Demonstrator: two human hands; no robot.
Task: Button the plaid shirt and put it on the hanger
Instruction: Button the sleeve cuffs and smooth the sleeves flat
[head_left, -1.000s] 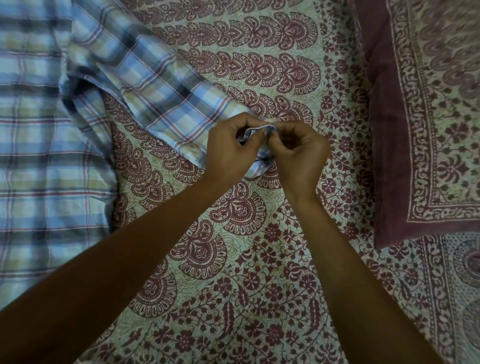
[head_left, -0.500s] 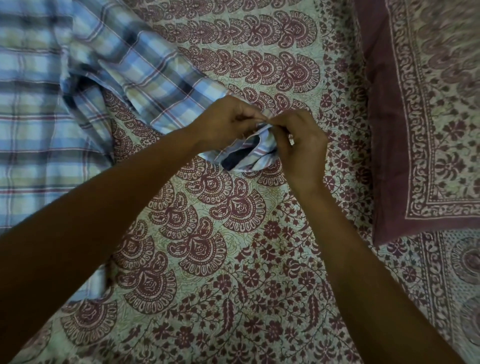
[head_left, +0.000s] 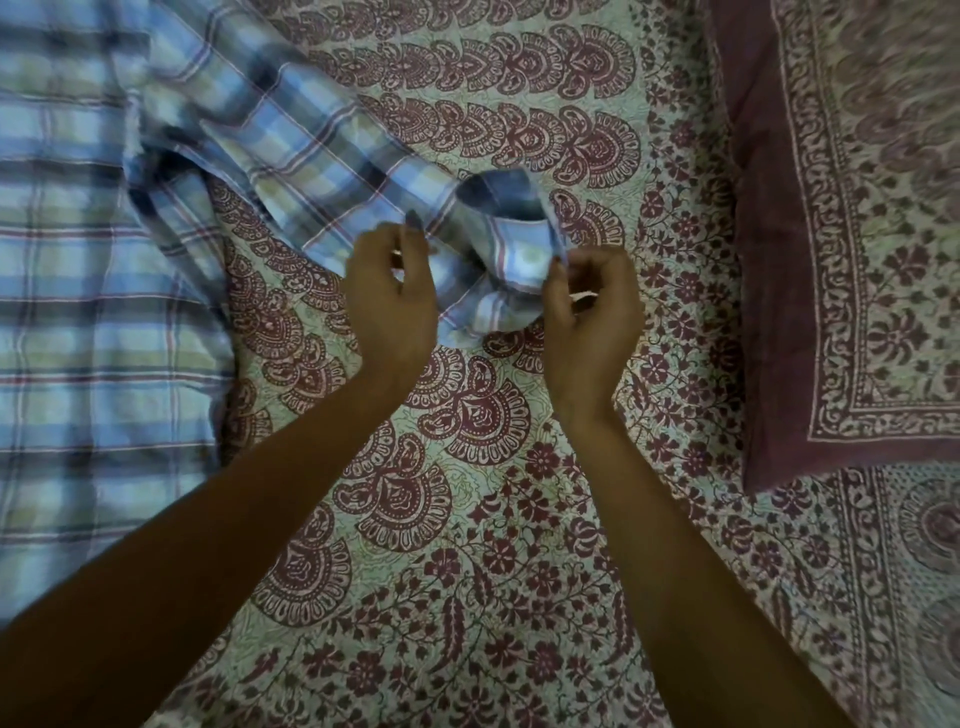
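Plaid cuff, lately bunched, now spreads between left hand and right hand, each grip pinching an edge, seemingly unbuttoned.

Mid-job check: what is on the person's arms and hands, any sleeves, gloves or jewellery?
Nothing worn shows. The left forearm and right forearm are bare down to the frame's bottom edge, with no sleeve in view. The left hand and right hand are ungloved, and neither wrist carries a watch or bracelet. The fingers are partly hidden, so a ring cannot be ruled out.
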